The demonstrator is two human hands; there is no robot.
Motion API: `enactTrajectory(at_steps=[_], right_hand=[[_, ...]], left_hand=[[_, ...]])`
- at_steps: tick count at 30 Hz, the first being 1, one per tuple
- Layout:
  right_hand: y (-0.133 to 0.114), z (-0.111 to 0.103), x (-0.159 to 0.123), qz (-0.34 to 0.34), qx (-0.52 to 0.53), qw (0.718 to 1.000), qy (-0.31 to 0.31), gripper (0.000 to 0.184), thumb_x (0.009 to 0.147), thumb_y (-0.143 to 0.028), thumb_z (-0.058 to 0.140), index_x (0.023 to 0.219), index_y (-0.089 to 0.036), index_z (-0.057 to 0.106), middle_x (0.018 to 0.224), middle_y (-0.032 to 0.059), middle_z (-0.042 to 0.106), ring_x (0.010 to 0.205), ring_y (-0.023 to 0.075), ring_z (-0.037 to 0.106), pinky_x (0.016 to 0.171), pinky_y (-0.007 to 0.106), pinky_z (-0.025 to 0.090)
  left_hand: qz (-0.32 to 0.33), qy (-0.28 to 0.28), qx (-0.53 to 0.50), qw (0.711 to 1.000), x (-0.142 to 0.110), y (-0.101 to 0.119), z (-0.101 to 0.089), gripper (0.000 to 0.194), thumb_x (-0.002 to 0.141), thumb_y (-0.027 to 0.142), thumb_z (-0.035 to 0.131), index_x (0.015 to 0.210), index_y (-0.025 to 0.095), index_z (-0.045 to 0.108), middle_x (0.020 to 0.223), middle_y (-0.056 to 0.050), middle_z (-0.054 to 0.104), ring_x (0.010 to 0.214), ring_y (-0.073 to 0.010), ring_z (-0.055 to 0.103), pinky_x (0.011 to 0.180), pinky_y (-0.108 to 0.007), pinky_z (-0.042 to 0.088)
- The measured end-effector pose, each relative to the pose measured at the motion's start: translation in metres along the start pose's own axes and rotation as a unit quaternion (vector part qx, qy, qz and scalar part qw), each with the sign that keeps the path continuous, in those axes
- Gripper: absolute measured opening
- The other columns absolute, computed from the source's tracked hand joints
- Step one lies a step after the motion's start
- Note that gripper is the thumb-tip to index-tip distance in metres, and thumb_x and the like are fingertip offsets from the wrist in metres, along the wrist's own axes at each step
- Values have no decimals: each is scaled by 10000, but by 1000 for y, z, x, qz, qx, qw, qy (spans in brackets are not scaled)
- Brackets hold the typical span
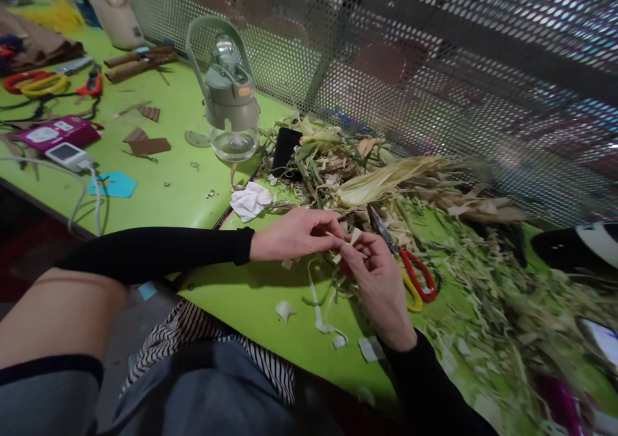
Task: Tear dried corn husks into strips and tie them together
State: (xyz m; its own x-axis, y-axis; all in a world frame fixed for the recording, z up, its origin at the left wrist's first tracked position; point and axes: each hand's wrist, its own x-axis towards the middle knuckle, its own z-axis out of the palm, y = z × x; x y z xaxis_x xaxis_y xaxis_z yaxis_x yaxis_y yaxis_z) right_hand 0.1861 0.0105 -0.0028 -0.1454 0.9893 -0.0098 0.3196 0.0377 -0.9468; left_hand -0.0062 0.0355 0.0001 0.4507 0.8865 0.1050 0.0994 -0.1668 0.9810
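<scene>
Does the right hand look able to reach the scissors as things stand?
Probably yes: the scissors lie beside the right hand, largely uncovered. That hand holds a pale strip together with the left hand, though, so it would likely have to let go first.

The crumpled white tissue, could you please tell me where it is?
In the head view, the tissue lies left of centre on the green table, between the clear-based bottle and the left hand.

Green table (pixel 174 207), heaped corn husks (pixel 386 180), red-and-yellow scissors (pixel 419 275) beside them, crumpled white tissue (pixel 250 201), water bottle (pixel 230 115), blue paper (pixel 114 184), brown scraps (pixel 149 145).
</scene>
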Motion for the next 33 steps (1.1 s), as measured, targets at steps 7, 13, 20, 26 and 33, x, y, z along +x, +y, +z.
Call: enactTrajectory(at_steps=[7, 13, 20, 26, 33], right_hand=[[-4, -4, -3, -36, -6, 999, 10, 277, 819, -484, 750, 862, -231, 646, 747, -10, 635, 550, 115, 505, 497, 250, 440], [-6, -14, 3, -22, -17, 1000, 4, 313, 798, -495, 766, 895, -230, 630, 738, -17, 617, 563, 124, 528, 511, 261, 476], [-1, -25, 8, -94, -39, 994, 28, 416, 770, -447, 810, 1041, -272, 548, 953, 32, 635, 869, 208, 658, 783, 358, 563], [-5, -27, 5, -59, 25, 998, -27, 457, 786, -486, 791, 1087, -292, 507, 862, -5, 648, 802, 192, 657, 753, 347, 560], [-8, -23, 10, -86, 7, 996, 26, 362, 790, -475, 783, 952, -238, 563, 922, 32, 656, 825, 177, 652, 784, 325, 554]], left_hand=[[32, -42, 136, 989, -5, 13, -3, 236, 929, 312, 557, 755, 160, 604, 652, 32, 559, 614, -86, 482, 614, -222, 355], [1, -93, 93, 991, -3, 12, -13, 312, 963, 397, 521, 791, 157, 622, 740, 6, 630, 645, -88, 517, 639, -213, 404], [129, 4, 116, 985, 0, 14, -13, 264, 925, 165, 500, 1156, 163, 626, 1229, -100, 683, 995, -155, 640, 883, -296, 496], [118, -48, 148, 981, 5, 16, -11, 175, 914, 309, 620, 983, 155, 664, 962, -53, 715, 829, -143, 617, 771, -273, 467], [40, -58, 113, 991, 6, 19, -5, 188, 910, 306, 612, 1032, 163, 620, 846, 11, 667, 666, -94, 582, 649, -227, 445]])
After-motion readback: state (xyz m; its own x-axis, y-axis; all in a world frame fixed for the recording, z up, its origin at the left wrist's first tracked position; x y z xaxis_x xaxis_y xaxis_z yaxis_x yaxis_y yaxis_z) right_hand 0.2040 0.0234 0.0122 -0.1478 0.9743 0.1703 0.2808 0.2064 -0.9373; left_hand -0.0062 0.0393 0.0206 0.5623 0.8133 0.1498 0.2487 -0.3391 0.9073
